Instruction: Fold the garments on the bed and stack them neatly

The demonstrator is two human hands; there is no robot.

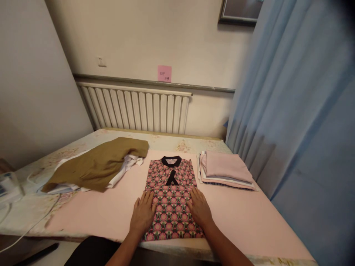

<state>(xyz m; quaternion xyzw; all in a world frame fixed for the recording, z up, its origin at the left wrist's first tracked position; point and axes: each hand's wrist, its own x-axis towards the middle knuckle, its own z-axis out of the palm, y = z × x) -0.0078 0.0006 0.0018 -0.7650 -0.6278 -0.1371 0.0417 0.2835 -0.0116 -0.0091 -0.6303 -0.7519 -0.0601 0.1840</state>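
Note:
A patterned blouse [170, 212] with pink flower motifs, a black collar and a black tie at the neck lies folded flat, its collar pointing away from me. Its lower part is turned up over the front, just below the tie. My left hand [143, 211] rests flat on the blouse's left edge, fingers stretched out. On the opposite edge lies my right hand [200, 207], also flat with fingers extended. Both palms press on the fabric near the fold, and neither grips anything. Beneath the blouse is a pink cloth [105, 214].
Loose garments, an olive-brown one [97, 164] on top, lie to the left. A folded clothes stack [227, 166] sits at right. An iron-like white appliance [9, 190] with a cord is at the far left. A blue curtain [263, 111] borders the right; a radiator [138, 107] stands behind.

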